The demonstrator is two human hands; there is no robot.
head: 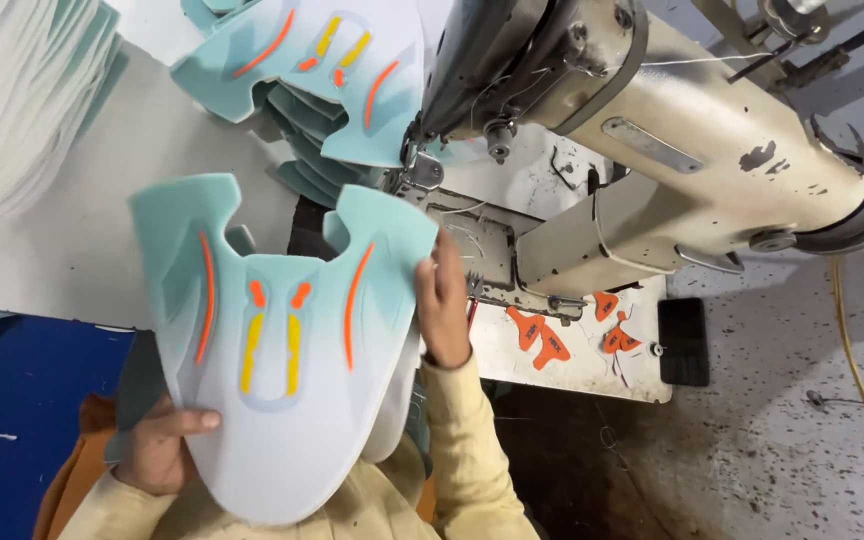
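Worktable (grey), shoe upper in both hands

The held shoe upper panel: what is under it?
Under the shoe upper panel, a second pale piece's edge shows beside the right hand; the left hand grips the bottom. The rest is covered.

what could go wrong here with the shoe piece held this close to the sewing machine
1. The right hand grips the shoe piece at its edge, close to the needle area of the sewing machine; fingers might get caught there.
2. The left hand holds only the lower edge, so the wide floppy piece may sag or slip.
3. The stack of finished pieces sits beside the needle and could snag or slide.
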